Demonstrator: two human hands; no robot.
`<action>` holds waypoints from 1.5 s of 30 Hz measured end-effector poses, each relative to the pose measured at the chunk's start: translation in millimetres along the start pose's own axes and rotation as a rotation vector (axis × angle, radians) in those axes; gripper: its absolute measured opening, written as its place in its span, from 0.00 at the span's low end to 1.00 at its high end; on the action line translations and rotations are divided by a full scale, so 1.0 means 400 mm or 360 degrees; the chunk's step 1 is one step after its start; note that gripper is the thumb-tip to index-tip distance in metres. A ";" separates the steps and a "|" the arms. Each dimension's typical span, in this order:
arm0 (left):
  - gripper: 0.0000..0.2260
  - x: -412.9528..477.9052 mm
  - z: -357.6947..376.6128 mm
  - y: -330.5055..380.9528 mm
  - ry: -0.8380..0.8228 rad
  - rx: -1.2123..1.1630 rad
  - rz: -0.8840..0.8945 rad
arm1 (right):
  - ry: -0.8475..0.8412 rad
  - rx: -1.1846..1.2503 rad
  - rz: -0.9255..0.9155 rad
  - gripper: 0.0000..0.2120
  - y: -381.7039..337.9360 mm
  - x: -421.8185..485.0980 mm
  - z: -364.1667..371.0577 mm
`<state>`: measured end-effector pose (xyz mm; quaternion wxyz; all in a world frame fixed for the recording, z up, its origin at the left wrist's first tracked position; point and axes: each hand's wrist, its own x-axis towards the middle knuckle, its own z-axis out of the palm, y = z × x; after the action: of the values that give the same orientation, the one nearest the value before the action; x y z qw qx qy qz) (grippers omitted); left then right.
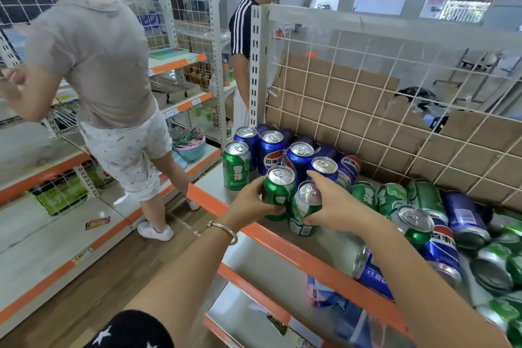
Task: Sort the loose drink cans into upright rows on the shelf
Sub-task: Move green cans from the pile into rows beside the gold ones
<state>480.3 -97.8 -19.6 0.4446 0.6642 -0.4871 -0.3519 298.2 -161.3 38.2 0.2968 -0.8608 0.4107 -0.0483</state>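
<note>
The shelf [236,256] has an orange rail [285,240] along its front edge, and everything here is placed from that rail. Just behind the rail, near its left end, the left hand [251,203] grips a green can [278,192] with its fingers curled round the side, top upward; whether the base touches the shelf cannot be told. A metal bracelet [226,230] sits on that wrist, in front of the rail. Also just behind the rail, the right hand [336,206] holds a second green can [306,207], thumb low on the label and fingers over the far side. This can leans a little and touches the first one. Farther back from the rail, at the shelf's left corner, a third green can [236,165] stands upright on its own. Behind the held cans, still farther from the rail, blue cans [271,151] stand upright in close rows that reach back to the wire grid [367,87], which has sheets of cardboard [339,99] behind it. Toward the right end of the rail, loose cans [452,220], green and blue mixed, lie on their sides in a heap, some stacked over others. In front of the rail, out in the aisle, a person in a grey shirt [96,59] stands facing another shelf unit, and a person in a black striped top [241,28] stands beyond the shelf's left corner post.
</note>
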 end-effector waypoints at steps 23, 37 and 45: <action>0.10 -0.264 0.272 0.236 -0.0272 -0.0332 0.0156 | 0.1024 0.1171 0.0177 0.26 0.119 -0.426 -0.041; 0.09 -0.688 0.920 0.435 -0.1169 -0.0129 0.0240 | 0.1396 0.1312 0.0785 0.39 0.484 -1.280 -0.062; 0.13 -0.840 1.283 0.576 -0.1463 -0.0126 0.0380 | 0.1901 0.1373 0.0986 0.22 0.634 -1.613 -0.099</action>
<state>-152.2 67.5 23.8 0.2453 0.3615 -0.6926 -0.5740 -311.4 171.1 34.7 0.3335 -0.3453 0.6659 -0.5711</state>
